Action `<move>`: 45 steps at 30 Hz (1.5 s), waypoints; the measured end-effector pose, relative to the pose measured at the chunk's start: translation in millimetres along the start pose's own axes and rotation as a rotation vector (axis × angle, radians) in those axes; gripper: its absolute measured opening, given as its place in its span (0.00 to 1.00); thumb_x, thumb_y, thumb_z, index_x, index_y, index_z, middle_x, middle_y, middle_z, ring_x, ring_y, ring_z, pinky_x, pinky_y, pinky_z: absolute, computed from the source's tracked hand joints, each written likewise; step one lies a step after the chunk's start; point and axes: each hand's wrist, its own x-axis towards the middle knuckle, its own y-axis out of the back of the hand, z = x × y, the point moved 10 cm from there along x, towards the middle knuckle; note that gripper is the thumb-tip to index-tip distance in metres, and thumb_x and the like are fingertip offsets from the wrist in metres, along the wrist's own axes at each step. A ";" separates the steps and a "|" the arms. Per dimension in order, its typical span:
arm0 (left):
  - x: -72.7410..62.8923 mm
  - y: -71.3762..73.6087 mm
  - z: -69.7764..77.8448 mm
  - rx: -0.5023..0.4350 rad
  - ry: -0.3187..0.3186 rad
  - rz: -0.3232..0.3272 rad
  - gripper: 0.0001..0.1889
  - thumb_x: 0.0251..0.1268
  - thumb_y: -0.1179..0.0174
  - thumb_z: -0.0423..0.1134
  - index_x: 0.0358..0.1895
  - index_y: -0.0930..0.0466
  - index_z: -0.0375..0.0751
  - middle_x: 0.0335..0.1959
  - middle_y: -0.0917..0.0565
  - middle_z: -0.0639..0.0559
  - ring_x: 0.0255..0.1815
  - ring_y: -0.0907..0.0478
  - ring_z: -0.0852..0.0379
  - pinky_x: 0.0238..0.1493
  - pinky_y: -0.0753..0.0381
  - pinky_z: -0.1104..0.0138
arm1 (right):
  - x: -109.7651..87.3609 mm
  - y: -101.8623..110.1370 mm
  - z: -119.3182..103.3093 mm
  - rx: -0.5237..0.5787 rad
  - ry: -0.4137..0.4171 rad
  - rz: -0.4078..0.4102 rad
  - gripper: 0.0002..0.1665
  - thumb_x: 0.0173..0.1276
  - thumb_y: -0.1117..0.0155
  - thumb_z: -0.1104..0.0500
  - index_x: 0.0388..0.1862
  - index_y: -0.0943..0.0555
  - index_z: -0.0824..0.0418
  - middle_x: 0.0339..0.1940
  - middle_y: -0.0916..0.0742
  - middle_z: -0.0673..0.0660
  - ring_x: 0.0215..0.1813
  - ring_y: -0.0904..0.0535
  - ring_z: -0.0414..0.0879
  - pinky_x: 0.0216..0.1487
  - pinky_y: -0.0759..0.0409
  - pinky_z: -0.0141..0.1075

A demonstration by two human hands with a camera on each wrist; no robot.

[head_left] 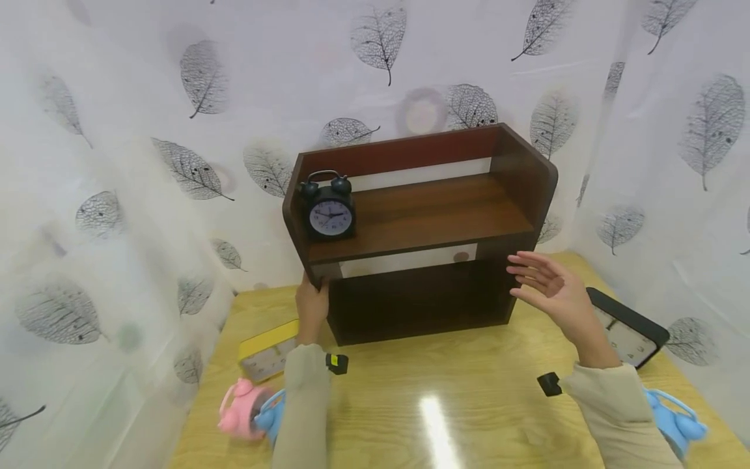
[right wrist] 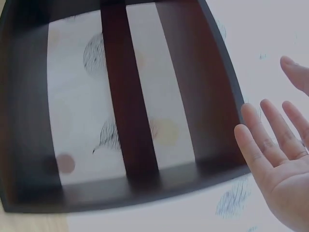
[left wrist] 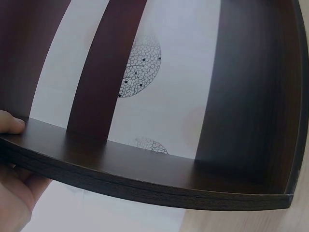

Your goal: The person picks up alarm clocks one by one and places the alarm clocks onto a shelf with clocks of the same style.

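Your left hand grips the shelf while your right fingers spread beside it

Above your left fingers, the black alarm clock (head_left: 330, 218) carries a numbered dial, its digits too small to read with certainty. Near your left wrist, a small black block (head_left: 336, 363) bears a yellow patch; any lettering on it is too small to make out. Figures on the yellow-edged clock (head_left: 268, 352), just below and outside your left hand (head_left: 312, 304), are likewise unclear.

The dark brown two-tier shelf (head_left: 433, 208) stands between your hands on the wooden table (head_left: 486, 397). Its upper tier holds the black clock at the end above your left fingers.

Your left thumb lies on the inner face of the side panel, the other fingers on its outer side, clasping the edge. Your right hand (head_left: 551, 290) is wide, fingers straight and thumb apart, by the opposite side; you cannot tell whether its tips touch the wood.

Your left wrist view gives the thumb placement, which the head view hides, and a dark red rail (left wrist: 108, 67) across the back. Only the head view shows the black clock, a pink alarm clock (head_left: 240, 407) and a blue clock (head_left: 272, 417) by your left sleeve, and a black-framed clock (head_left: 629, 326) beyond your right wrist.
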 end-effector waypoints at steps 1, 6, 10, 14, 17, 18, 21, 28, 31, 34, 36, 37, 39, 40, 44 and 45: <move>0.1 1.1 -0.1 -0.002 -0.001 0.002 0.20 0.66 0.47 0.38 0.58 0.31 0.31 0.48 0.20 0.27 0.50 0.23 0.30 0.50 0.26 0.43 | -3.1 4.1 0.3 0.009 -0.002 0.010 0.35 0.57 0.40 0.79 0.65 0.34 0.71 0.58 0.19 0.49 0.57 0.21 0.37 0.52 0.24 0.24; 1.5 5.0 0.0 -0.003 0.005 0.007 0.20 0.66 0.47 0.38 0.57 0.31 0.31 0.48 0.20 0.27 0.51 0.23 0.30 0.50 0.26 0.43 | -19.9 25.4 4.3 0.043 -0.034 0.058 0.37 0.58 0.42 0.80 0.68 0.37 0.69 0.59 0.19 0.47 0.57 0.21 0.36 0.51 0.23 0.24; 1.9 8.2 -1.3 0.010 0.010 0.012 0.20 0.66 0.47 0.37 0.57 0.31 0.31 0.48 0.20 0.26 0.51 0.24 0.30 0.50 0.27 0.43 | -36.6 42.4 10.7 0.032 -0.086 0.096 0.40 0.60 0.44 0.79 0.71 0.40 0.64 0.61 0.21 0.44 0.57 0.22 0.33 0.49 0.23 0.23; 1.0 9.2 -1.6 0.016 0.014 0.002 0.20 0.66 0.48 0.37 0.58 0.32 0.30 0.49 0.21 0.26 0.53 0.25 0.30 0.53 0.28 0.43 | -56.4 60.9 15.8 0.021 -0.112 0.134 0.41 0.61 0.45 0.79 0.72 0.41 0.62 0.61 0.22 0.43 0.57 0.23 0.31 0.49 0.24 0.21; 0.7 8.8 -1.0 0.018 0.014 -0.007 0.21 0.67 0.49 0.37 0.59 0.33 0.30 0.51 0.22 0.26 0.54 0.26 0.30 0.54 0.28 0.43 | -71.6 74.0 18.7 0.001 -0.117 0.156 0.41 0.61 0.45 0.79 0.72 0.42 0.62 0.61 0.21 0.42 0.57 0.23 0.30 0.50 0.24 0.20; 0.6 8.7 -1.0 0.016 0.016 -0.010 0.21 0.67 0.49 0.36 0.60 0.33 0.30 0.51 0.22 0.26 0.54 0.26 0.30 0.54 0.28 0.43 | -76.8 78.5 20.0 0.000 -0.121 0.164 0.41 0.61 0.45 0.79 0.72 0.42 0.62 0.60 0.21 0.42 0.57 0.23 0.30 0.49 0.24 0.20; 0.5 7.9 -1.7 0.011 0.021 -0.019 0.22 0.67 0.49 0.36 0.61 0.34 0.31 0.52 0.22 0.27 0.54 0.26 0.31 0.54 0.28 0.43 | -92.4 92.0 24.4 -0.007 -0.136 0.199 0.41 0.61 0.45 0.79 0.72 0.41 0.62 0.59 0.21 0.41 0.56 0.23 0.29 0.49 0.24 0.20; -0.9 5.8 -0.7 0.006 0.021 -0.033 0.22 0.67 0.50 0.36 0.62 0.34 0.31 0.52 0.23 0.26 0.54 0.26 0.30 0.54 0.28 0.43 | -130.7 122.7 37.1 -0.074 -0.188 0.287 0.42 0.61 0.44 0.78 0.72 0.40 0.58 0.58 0.21 0.36 0.55 0.25 0.24 0.44 0.25 0.16; -1.4 3.8 -1.2 0.010 0.022 -0.038 0.22 0.67 0.50 0.35 0.62 0.34 0.31 0.53 0.23 0.26 0.55 0.26 0.30 0.54 0.28 0.43 | -148.9 136.0 44.1 -0.086 -0.202 0.343 0.43 0.59 0.42 0.78 0.72 0.40 0.57 0.56 0.20 0.36 0.54 0.24 0.23 0.43 0.25 0.16; -1.1 2.1 -1.9 0.008 0.024 -0.045 0.22 0.67 0.50 0.36 0.62 0.35 0.31 0.53 0.23 0.27 0.56 0.27 0.31 0.55 0.28 0.43 | -167.2 148.4 53.5 -0.173 -0.256 0.392 0.44 0.59 0.40 0.76 0.72 0.40 0.55 0.53 0.21 0.31 0.51 0.25 0.20 0.41 0.27 0.13; -1.1 1.2 -1.5 0.007 0.022 -0.050 0.22 0.67 0.51 0.36 0.62 0.35 0.30 0.53 0.23 0.27 0.55 0.26 0.31 0.54 0.28 0.43 | -178.4 155.8 59.9 -0.325 -0.329 0.403 0.46 0.59 0.38 0.73 0.73 0.42 0.52 0.51 0.24 0.26 0.48 0.28 0.15 0.40 0.30 0.10; -1.0 0.7 -1.3 0.007 0.021 -0.052 0.22 0.68 0.51 0.36 0.62 0.35 0.30 0.53 0.23 0.26 0.55 0.26 0.31 0.54 0.28 0.43 | -183.1 159.0 62.9 -0.395 -0.365 0.401 0.46 0.59 0.37 0.72 0.73 0.42 0.51 0.50 0.25 0.24 0.47 0.29 0.14 0.40 0.31 0.10; -0.9 0.2 -1.3 0.005 0.023 -0.053 0.22 0.68 0.51 0.36 0.62 0.35 0.30 0.53 0.23 0.26 0.55 0.26 0.31 0.53 0.27 0.43 | -191.9 164.2 70.2 -0.493 -0.440 0.385 0.47 0.59 0.35 0.68 0.74 0.44 0.48 0.48 0.28 0.20 0.45 0.32 0.11 0.39 0.33 0.08; -1.0 0.0 -1.2 0.004 0.023 -0.053 0.22 0.68 0.51 0.36 0.61 0.35 0.30 0.52 0.23 0.26 0.54 0.26 0.31 0.53 0.27 0.43 | -195.4 166.3 73.3 -0.522 -0.465 0.376 0.48 0.60 0.35 0.67 0.74 0.45 0.47 0.47 0.29 0.19 0.45 0.34 0.09 0.39 0.34 0.08; -0.5 -0.6 -0.3 -0.006 0.019 -0.046 0.21 0.67 0.50 0.36 0.61 0.34 0.31 0.52 0.22 0.27 0.54 0.25 0.31 0.52 0.27 0.44 | -207.1 171.5 86.9 -0.581 -0.564 0.332 0.48 0.61 0.33 0.58 0.75 0.47 0.44 0.44 0.33 0.15 0.45 0.40 0.06 0.43 0.39 0.06; -0.4 -0.9 0.1 -0.007 0.017 -0.044 0.21 0.67 0.50 0.36 0.61 0.34 0.30 0.52 0.22 0.27 0.53 0.25 0.31 0.52 0.27 0.44 | -208.4 171.9 89.5 -0.626 -0.585 0.309 0.47 0.61 0.33 0.55 0.75 0.46 0.46 0.44 0.34 0.14 0.44 0.42 0.06 0.45 0.41 0.05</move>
